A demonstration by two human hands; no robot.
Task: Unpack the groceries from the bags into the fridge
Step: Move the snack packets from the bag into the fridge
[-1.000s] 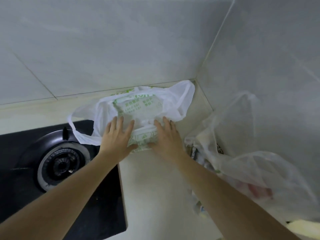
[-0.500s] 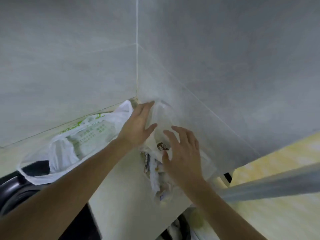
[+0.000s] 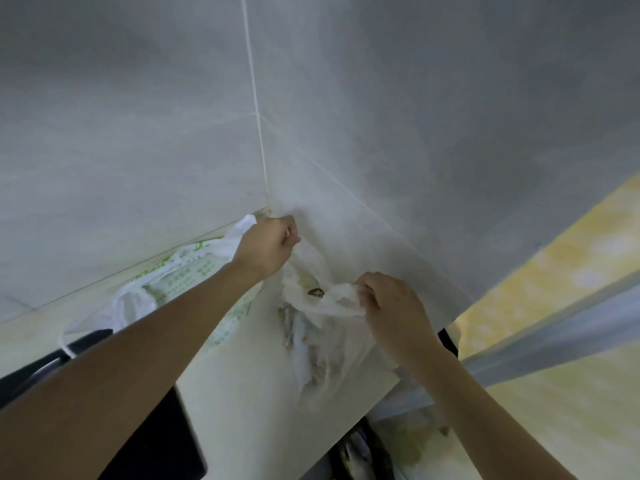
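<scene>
We have both hands on the clear plastic bag (image 3: 322, 327), which lies on the pale countertop (image 3: 242, 393) against the tiled wall (image 3: 381, 133) in the corner. Our left hand (image 3: 268, 244) is closed into a fist at about 12 o'clock of the bag, pinching its upper edge up near the wall corner. Our right hand (image 3: 391, 303) sits at about 3 o'clock of the bag, fingers curled tight around a bunched fold of the film. Between the 2 hands the mouth of the bag is pulled apart, and a small brown item (image 3: 315, 292) shows just inside; the rest of the contents are blurred and we cannot name them.

The printed white bag (image 3: 180, 282) lies at about 9 o'clock of the clear one, partly under our left forearm, with 1 handle loop trailing onto the black stove (image 3: 152, 445). The fridge is not in view.

We judge this to be the opening step: spreading the bag so the groceries can be reached. None appear to be out yet. The next move likely calls for 1 hand to hold the mouth wide while the other lets go and reaches inside. The film is thin and slack, so it may collapse once 1 side is released.
</scene>
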